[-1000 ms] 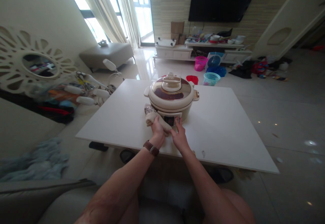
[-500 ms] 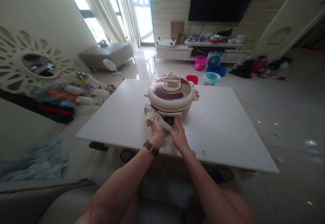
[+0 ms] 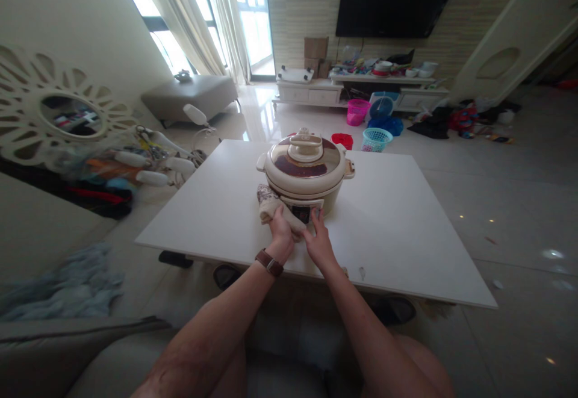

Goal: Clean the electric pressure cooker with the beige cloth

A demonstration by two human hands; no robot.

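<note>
A cream electric cooking pot (image 3: 332,199) with a domed glass lid (image 3: 302,157) stands on the white table (image 3: 397,223). Low on its front is a dark control panel (image 3: 301,214). My left hand (image 3: 280,229), wearing a brown-strapped watch, is closed on a folded beige cloth (image 3: 270,205) with a dark print at one end. The cloth lies against the pot's front left side. My right hand (image 3: 320,244) reaches the panel's right end, its fingertips around a small grey knob (image 3: 316,212). Its lowest finger is close to the cloth's end; contact is unclear.
Pot handles (image 3: 350,169) stick out at the sides. Beyond the table stand a teal basket (image 3: 376,139), a red basin (image 3: 342,141) and a pink bin (image 3: 357,111). A white branched lamp (image 3: 178,166) lies at the left. Dark slippers (image 3: 226,276) are under the table's near edge.
</note>
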